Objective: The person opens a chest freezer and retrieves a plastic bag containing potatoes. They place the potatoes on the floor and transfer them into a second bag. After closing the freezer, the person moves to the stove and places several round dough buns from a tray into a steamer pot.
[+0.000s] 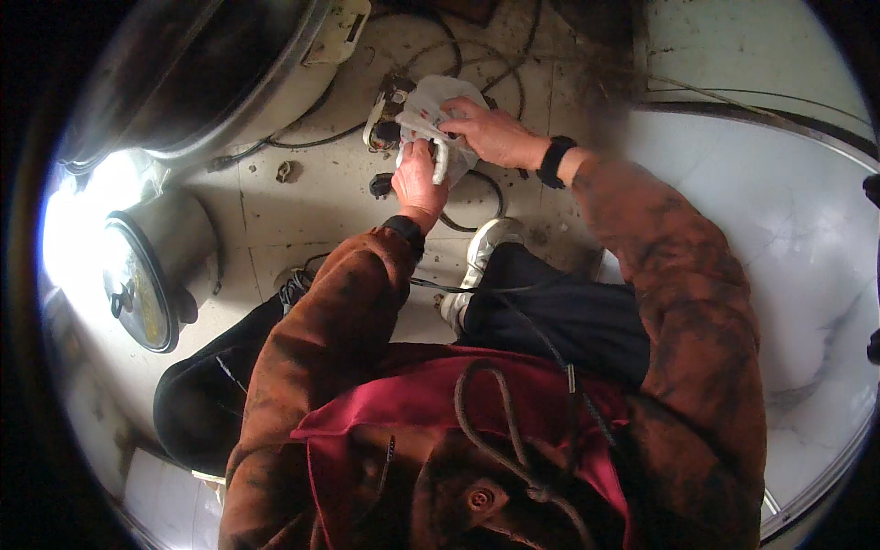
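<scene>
A thin, whitish translucent plastic bag (440,93) with small red marks is between my two hands, above a dirty tiled floor. My left hand (421,177) is closed on the lower left of the bag, with a white rolled piece (441,163) showing beside the fingers. Fingers of my right hand (489,130) pinch the bag's upper right part. Something dark shows between the hands; its kind is unclear. Just left of the bag lies a white power strip (376,124) with dark plugs in it.
A lidded metal pot (175,240) stands at left, below a large rounded appliance (275,103). Black cables (505,196) and a loose black plug (380,184) lie on the floor (275,213). A pale marble-patterned surface with a metal edge (756,227) is at right.
</scene>
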Demonstrator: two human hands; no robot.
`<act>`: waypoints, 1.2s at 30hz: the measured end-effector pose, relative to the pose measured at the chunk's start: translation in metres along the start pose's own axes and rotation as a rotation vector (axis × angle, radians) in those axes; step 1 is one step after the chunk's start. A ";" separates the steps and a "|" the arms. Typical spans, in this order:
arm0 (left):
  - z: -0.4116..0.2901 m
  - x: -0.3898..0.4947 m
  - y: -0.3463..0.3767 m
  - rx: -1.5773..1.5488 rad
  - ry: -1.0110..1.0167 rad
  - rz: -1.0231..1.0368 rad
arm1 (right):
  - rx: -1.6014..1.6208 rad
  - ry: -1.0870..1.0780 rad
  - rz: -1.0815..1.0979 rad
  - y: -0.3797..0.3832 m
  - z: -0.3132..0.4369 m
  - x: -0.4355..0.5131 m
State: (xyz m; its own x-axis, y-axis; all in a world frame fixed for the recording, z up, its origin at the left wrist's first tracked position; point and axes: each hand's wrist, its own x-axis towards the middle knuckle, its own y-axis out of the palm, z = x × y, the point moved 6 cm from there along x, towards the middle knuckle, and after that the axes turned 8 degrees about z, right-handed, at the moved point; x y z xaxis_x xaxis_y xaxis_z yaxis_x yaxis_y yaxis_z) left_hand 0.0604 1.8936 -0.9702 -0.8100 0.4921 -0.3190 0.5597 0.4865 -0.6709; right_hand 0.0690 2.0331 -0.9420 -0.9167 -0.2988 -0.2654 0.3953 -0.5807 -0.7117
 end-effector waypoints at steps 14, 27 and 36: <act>0.021 0.006 -0.072 -0.272 0.308 -0.056 | -0.085 -0.040 -0.094 -0.031 -0.011 -0.027; 0.000 0.012 -0.077 0.163 0.537 -0.035 | 0.120 0.366 -0.156 -0.039 -0.040 -0.039; -0.028 0.020 -0.082 -0.488 0.381 0.142 | -0.172 -0.087 -0.378 -0.049 0.019 -0.026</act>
State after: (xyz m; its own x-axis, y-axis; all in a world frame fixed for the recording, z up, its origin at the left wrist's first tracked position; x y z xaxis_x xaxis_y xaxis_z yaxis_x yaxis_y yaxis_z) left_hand 0.0029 1.8836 -0.9025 -0.6534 0.7545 -0.0616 0.7451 0.6267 -0.2280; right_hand 0.0747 2.0550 -0.8882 -0.9839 -0.1562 0.0864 0.0096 -0.5293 -0.8484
